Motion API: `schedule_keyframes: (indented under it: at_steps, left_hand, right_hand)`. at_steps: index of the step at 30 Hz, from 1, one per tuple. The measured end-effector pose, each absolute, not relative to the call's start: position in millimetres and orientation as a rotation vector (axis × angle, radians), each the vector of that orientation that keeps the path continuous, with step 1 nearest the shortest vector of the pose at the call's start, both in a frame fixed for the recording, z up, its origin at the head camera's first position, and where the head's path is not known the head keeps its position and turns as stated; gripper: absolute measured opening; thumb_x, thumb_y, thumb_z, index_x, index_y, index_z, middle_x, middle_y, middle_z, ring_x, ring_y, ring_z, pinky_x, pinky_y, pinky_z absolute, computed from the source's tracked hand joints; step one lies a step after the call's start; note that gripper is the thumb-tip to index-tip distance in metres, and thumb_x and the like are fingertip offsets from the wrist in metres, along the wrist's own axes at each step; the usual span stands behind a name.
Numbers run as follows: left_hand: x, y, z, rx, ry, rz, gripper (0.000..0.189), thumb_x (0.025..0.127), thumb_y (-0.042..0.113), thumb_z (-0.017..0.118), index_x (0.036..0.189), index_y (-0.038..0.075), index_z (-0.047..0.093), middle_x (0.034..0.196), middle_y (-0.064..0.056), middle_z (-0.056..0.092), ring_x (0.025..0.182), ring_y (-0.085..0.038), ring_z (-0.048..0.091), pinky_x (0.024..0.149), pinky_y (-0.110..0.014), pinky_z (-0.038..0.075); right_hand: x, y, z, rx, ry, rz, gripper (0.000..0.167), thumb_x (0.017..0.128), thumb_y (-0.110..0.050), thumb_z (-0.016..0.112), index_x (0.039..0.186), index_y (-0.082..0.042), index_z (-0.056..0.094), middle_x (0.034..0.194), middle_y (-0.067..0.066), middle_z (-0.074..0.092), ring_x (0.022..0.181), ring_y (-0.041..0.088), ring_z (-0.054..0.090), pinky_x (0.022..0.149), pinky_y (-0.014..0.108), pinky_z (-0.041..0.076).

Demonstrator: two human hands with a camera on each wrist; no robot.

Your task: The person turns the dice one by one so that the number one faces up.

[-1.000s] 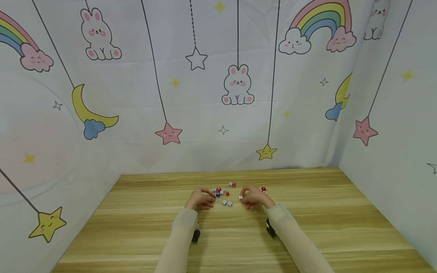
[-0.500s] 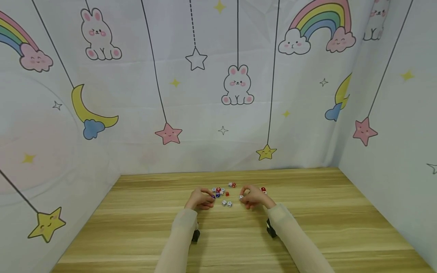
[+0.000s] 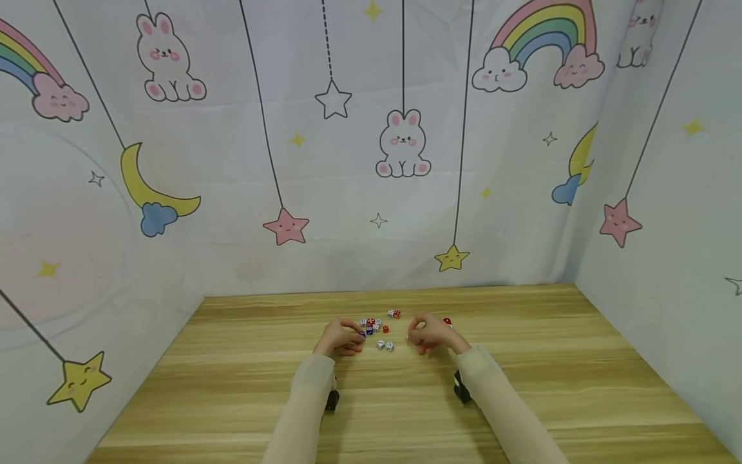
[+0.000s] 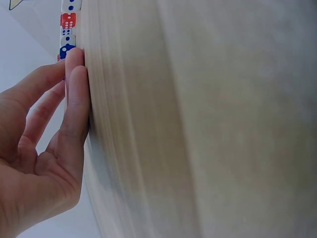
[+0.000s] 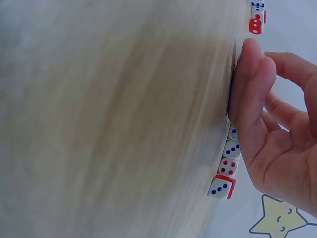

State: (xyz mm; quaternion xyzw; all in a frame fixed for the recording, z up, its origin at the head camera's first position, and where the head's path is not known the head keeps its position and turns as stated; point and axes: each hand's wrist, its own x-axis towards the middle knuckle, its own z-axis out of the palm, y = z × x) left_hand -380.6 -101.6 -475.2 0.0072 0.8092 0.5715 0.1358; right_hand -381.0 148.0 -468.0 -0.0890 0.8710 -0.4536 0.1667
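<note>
In the head view my left hand (image 3: 339, 336) rests low on the table, its thumb and fingers pinching a small purple die (image 3: 362, 334), mostly hidden by the fingertips. A blue die (image 3: 369, 330) lies just beyond, among white and red dice. My right hand (image 3: 430, 332) pinches a white die (image 3: 408, 337), of which only a sliver shows. Two white dice (image 3: 385, 346) lie between the hands, with a red die (image 3: 385, 328) behind them. In the right wrist view several white dice (image 5: 231, 148) stand in a line beyond the hand.
A red-and-white pair of dice (image 3: 394, 314) lies farther back. Past the right hand, a red die (image 3: 447, 321) is partly hidden. The wooden table (image 3: 394, 419) meets a white patterned curtain (image 3: 348, 258) behind and at both sides.
The white die at my right fingertips has turned and slipped mostly out of sight behind them. My left hand stays in place, and the loose dice between the hands have not moved.
</note>
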Motion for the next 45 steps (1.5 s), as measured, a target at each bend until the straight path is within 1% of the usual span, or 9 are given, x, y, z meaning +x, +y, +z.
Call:
schedule_keyframes:
  at_steps: [3, 7, 11, 18, 31, 35, 40, 42, 45]
  left_hand:
    - [-377, -100, -473, -0.029, 2.362, 1.64, 0.018, 0.078, 0.006, 0.066, 0.095, 0.002, 0.065, 0.071, -0.017, 0.068, 0.054, -0.017, 0.065, 0.054, -0.032, 0.054]
    - [-373, -98, -469, -0.05, 2.378, 1.635, 0.021, 0.08, 0.004, 0.063, 0.1, -0.001, 0.063, 0.072, -0.019, 0.068, 0.052, -0.014, 0.063, 0.052, -0.03, 0.053]
    - [-373, -98, -470, -0.04, 2.379, 1.64, 0.022, 0.08, 0.005, 0.063, 0.101, -0.002, 0.063, 0.073, -0.019, 0.068, 0.051, -0.013, 0.063, 0.051, -0.03, 0.053]
    - [-375, -98, -471, -0.049, 2.382, 1.644, 0.021, 0.08, 0.004, 0.063, 0.1, -0.001, 0.063, 0.07, -0.017, 0.068, 0.051, -0.012, 0.062, 0.051, -0.029, 0.053]
    - [-374, -99, -470, -0.04, 2.382, 1.639, 0.021, 0.081, 0.005, 0.062, 0.101, -0.001, 0.063, 0.07, -0.017, 0.068, 0.051, -0.013, 0.063, 0.051, -0.029, 0.053]
    - [-374, -99, -472, -0.04, 2.376, 1.636, 0.021, 0.081, 0.005, 0.063, 0.101, -0.001, 0.063, 0.071, -0.017, 0.068, 0.052, -0.013, 0.063, 0.052, -0.029, 0.053]
    - [-373, -98, -470, -0.04, 2.382, 1.639, 0.021, 0.081, 0.005, 0.062, 0.101, -0.001, 0.063, 0.071, -0.017, 0.068, 0.051, -0.013, 0.063, 0.051, -0.03, 0.053]
    - [-374, -99, -470, -0.038, 2.376, 1.647, 0.019, 0.08, 0.005, 0.064, 0.099, 0.0, 0.064, 0.07, -0.017, 0.068, 0.051, -0.014, 0.063, 0.052, -0.031, 0.053]
    - [-378, -101, -474, 0.001, 2.354, 1.659, 0.016, 0.078, 0.007, 0.066, 0.093, 0.004, 0.066, 0.067, -0.016, 0.068, 0.051, -0.017, 0.064, 0.051, -0.032, 0.053]
  right_hand:
    - [-380, 149, -468, -0.248, 2.476, -1.29, 0.011, 0.086, -0.011, 0.055, 0.096, -0.004, 0.056, 0.067, 0.006, 0.057, 0.046, 0.01, 0.054, 0.04, 0.022, 0.043]
    - [-379, 150, -467, -0.272, 2.456, -1.292, 0.013, 0.086, -0.01, 0.056, 0.097, -0.004, 0.056, 0.07, 0.007, 0.058, 0.047, 0.011, 0.055, 0.041, 0.023, 0.043]
    - [-379, 152, -467, -0.298, 2.436, -1.285, 0.015, 0.085, -0.011, 0.058, 0.098, -0.004, 0.058, 0.07, 0.006, 0.059, 0.048, 0.011, 0.055, 0.042, 0.023, 0.044]
    - [-379, 152, -466, -0.31, 2.429, -1.271, 0.015, 0.083, -0.01, 0.06, 0.097, -0.004, 0.059, 0.059, 0.004, 0.057, 0.047, 0.01, 0.054, 0.042, 0.023, 0.044]
    - [-379, 153, -468, -0.352, 2.458, -1.254, 0.013, 0.082, -0.01, 0.062, 0.095, -0.005, 0.059, 0.057, 0.003, 0.056, 0.045, 0.01, 0.053, 0.042, 0.024, 0.045]
    - [-380, 161, -462, -0.363, 2.459, -1.267, 0.016, 0.082, -0.012, 0.061, 0.096, -0.005, 0.058, 0.058, 0.004, 0.058, 0.046, 0.011, 0.054, 0.043, 0.025, 0.046]
    - [-386, 185, -452, -0.343, 2.505, -1.347, 0.019, 0.083, -0.012, 0.06, 0.099, -0.001, 0.056, 0.068, 0.012, 0.062, 0.05, 0.012, 0.056, 0.044, 0.027, 0.046]
    - [-389, 198, -449, -0.327, 2.517, -1.363, 0.02, 0.084, -0.012, 0.059, 0.1, 0.0, 0.055, 0.073, 0.016, 0.063, 0.051, 0.012, 0.057, 0.044, 0.026, 0.045]
    - [-392, 217, -448, -0.27, 2.531, -1.376, 0.02, 0.085, -0.011, 0.058, 0.101, 0.0, 0.055, 0.073, 0.015, 0.064, 0.051, 0.012, 0.056, 0.044, 0.025, 0.043]
